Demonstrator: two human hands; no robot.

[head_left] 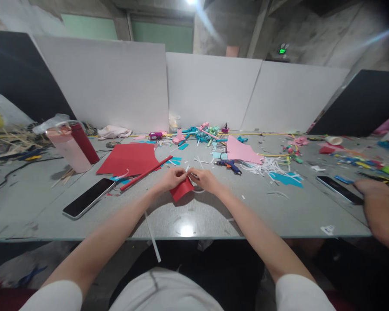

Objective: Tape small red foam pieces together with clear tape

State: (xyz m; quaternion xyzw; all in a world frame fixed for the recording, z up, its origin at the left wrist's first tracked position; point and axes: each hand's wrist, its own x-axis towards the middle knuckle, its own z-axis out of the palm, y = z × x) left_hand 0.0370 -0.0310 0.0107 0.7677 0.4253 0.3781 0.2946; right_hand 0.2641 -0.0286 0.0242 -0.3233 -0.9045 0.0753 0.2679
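Observation:
At the middle of the table's front part, my left hand point(175, 178) is closed, pinching the upper edge of a small piece of red paper point(180, 192). The paper is bent and hangs toward me. My right hand point(205, 179) meets it at the same edge, fingers pinched together at a narrow white strip point(187, 169) that pokes up between the fingertips. What lies inside the right fingers is partly hidden. A red stick-like roll point(145, 173) lies left of my hands, partly over a large red sheet point(129, 158).
A phone point(89, 198) and a pink bottle point(68, 149) are at left. Behind my right hand lie a blue glue gun point(228, 165), a pink sheet point(243, 150) and white shreds point(272, 166). At far right, a co-worker's hand point(377, 194) is beside another phone point(339, 189). White panels point(210, 90) stand behind.

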